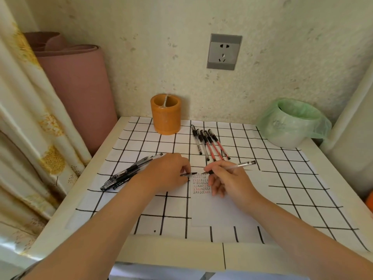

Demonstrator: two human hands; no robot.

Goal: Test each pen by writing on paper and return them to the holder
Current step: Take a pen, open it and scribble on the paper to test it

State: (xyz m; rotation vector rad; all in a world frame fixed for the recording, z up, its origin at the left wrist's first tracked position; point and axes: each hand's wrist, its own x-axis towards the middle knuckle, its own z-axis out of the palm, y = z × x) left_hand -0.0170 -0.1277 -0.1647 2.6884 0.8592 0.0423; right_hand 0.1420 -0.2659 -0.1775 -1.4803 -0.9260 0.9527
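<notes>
White table (171, 253) under a grid cloth (286, 178), set against a speckled wall (161, 47) with a socket (224, 51). The right hand (228, 182) pinches a clear pen (240, 165) between thumb and fingers, its tip down at the paper (214, 211), just above rows of red and black marks. The left hand (167, 172), curled, pinches a short black piece (189, 174) that points at the pen tip. Five pens (210, 144) lie side by side just beyond the hands. A bundle (129, 172) of black pens lies left, partly under the left hand. The orange holder (166, 114) stands at the wall; a bagged bin (290, 126) is at the far right and a pink roll (80, 87) at the left.
</notes>
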